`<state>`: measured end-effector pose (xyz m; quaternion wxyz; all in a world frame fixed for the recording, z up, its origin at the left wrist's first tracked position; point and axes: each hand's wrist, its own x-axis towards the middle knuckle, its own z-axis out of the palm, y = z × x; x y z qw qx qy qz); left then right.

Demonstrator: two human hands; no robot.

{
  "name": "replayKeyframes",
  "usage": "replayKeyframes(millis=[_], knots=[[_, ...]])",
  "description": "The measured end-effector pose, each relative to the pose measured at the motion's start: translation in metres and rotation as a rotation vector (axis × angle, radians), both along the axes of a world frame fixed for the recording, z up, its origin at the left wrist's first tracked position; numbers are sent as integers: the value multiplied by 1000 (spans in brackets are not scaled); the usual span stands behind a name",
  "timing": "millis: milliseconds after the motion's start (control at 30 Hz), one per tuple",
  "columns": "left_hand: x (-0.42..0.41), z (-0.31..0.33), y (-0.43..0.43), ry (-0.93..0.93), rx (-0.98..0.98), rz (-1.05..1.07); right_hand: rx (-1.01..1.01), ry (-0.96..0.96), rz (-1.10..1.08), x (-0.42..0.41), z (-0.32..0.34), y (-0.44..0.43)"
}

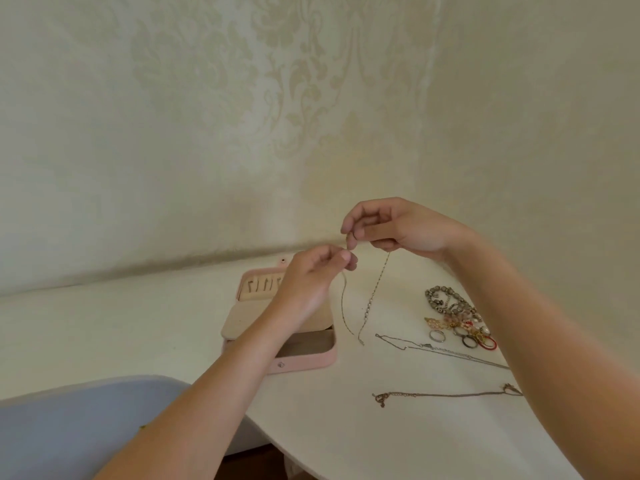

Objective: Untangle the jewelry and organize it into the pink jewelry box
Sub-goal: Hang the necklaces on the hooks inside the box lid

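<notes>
While aloft, chain (373, 294) between both hands' fingers (348, 257).

Soft pinks and creams
The jewelry box (304, 367) is pink, lined beige; at its 3 o'clock lie red rings (488, 342), grey beads (443, 296); wallpaper (311, 81), cream damask.

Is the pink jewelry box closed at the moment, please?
No, the pink jewelry box lies open on the table, its lid with the row of hooks folded back and its inner compartment exposed.
</notes>
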<state>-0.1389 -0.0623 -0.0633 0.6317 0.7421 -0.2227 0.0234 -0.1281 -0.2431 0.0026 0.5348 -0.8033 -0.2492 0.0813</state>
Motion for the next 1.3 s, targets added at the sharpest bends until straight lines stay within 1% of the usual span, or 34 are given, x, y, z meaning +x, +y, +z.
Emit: replayKeyframes(millis=[67,100,133,167,233,300,333,400,533,600,700,767,867,933,1000,1100,1200,1300], knots=[[-4,6,2,101,-159,-90,-38,-22,-34,-6,4,-7],[-6,10,6,135,-202,-127,-72,-23,-52,-9,5,-12],[-6,13,9,134,-194,-142,-120,-14,-62,-12,6,-17],[-8,17,12,124,-145,-134,-176,13,-55,-16,5,-21],[-10,25,13,55,42,-85,-237,116,16,-21,2,-28],[-11,32,9,8,215,-65,-186,209,98,-27,-3,-28],[-11,36,7,-13,266,-74,-153,218,117,-28,-3,-27],[-11,43,2,-50,319,-98,-99,204,127,-31,-2,-23],[-10,55,-4,-73,328,-88,-46,232,93,-35,6,-11],[-8,58,-1,-108,357,-56,-62,182,-2,-34,12,-5],[-5,61,4,-133,416,-31,-164,4,-167,-30,17,1],[-1,61,11,-93,403,-44,-188,-60,-206,-27,19,7],[13,52,25,7,362,-11,-189,-63,-243,-19,20,12],[28,40,35,-5,451,80,-151,-39,-265,-11,21,13],[45,21,45,-18,615,177,-103,-21,-264,-3,24,13],[62,-13,52,-7,771,270,-99,-36,-264,6,32,16],[64,-34,45,-79,899,310,-100,-65,-279,16,41,24],[61,-44,38,-156,933,275,-134,-117,-320,29,48,34]])
